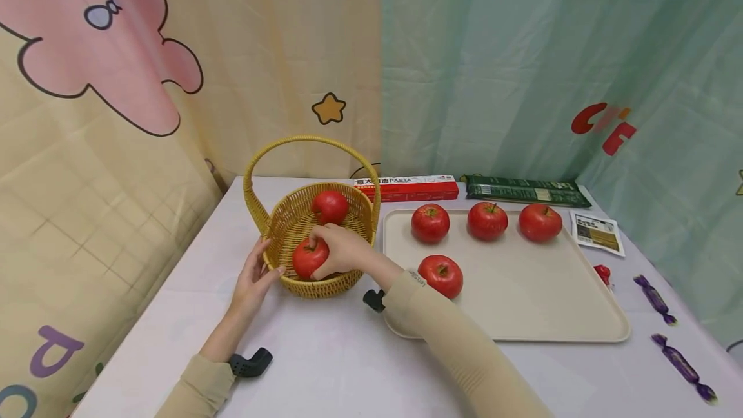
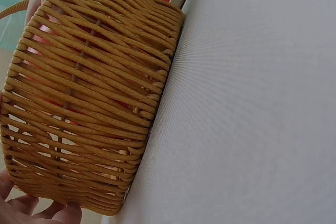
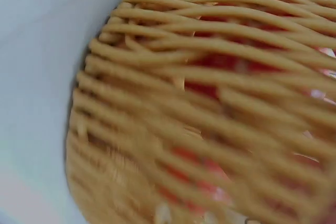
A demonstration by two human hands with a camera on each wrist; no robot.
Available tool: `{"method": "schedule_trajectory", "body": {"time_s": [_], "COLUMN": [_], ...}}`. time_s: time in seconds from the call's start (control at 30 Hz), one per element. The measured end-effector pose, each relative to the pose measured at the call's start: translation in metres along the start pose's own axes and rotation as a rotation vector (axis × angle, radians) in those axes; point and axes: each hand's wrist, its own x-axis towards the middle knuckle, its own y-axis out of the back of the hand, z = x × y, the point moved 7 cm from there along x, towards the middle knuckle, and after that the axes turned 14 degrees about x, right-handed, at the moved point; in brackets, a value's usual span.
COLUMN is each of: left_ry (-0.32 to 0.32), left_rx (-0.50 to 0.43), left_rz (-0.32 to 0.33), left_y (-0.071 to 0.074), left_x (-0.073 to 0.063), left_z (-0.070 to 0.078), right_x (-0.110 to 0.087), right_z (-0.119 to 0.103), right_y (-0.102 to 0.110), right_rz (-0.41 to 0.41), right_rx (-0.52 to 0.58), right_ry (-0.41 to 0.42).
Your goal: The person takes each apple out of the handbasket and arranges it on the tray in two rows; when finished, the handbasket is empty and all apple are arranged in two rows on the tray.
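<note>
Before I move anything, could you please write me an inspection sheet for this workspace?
Surface: white table.
Job's things: woven basket, one apple lying inside; beige tray at right, four apples on it.
Clutter: red pasta box and green packet at the back; white sachet, small red item and purple-wrapped sweets at right.
Grips: left grip holds the basket's rim; right grip holds another apple inside the basket.
Cables: nothing seen for certain.
Surroundings: printed curtains behind and on both sides.

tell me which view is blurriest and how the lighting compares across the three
Right wrist view: blurriest, the basket's weave smeared through the middle and lower part, crisper near the top; left wrist view: dimmer and greyish, weave mostly sharp; head view: brightest, fairly even light, small highlights on the apples.
</note>
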Motion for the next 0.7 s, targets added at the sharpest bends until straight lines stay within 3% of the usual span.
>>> {"method": "schedule_trajectory", "body": {"time_s": [0.27,0.4,0.53,0.7], "left_ry": [0.002,0.005,0.004,0.013], "left_rx": [0.015,0.025,0.026,0.025], "left_rz": [-0.020,-0.017,-0.013,-0.013], "left_y": [0.000,0.000,0.000,0.000], "left_x": [0.000,0.000,0.000,0.001], "left_z": [-0.002,-0.002,-0.001,0.000], "right_x": [-0.067,-0.107,-0.146,-0.188], "right_z": [0.000,0.009,0.029,0.070], "right_y": [0.065,0.099,0.130,0.158], "right_rz": [0.108,0.169,0.237,0.304], "right_rx": [0.196,0.220,0.173,0.156], "right_ry": [0.124,0.148,0.095,-0.021]}}
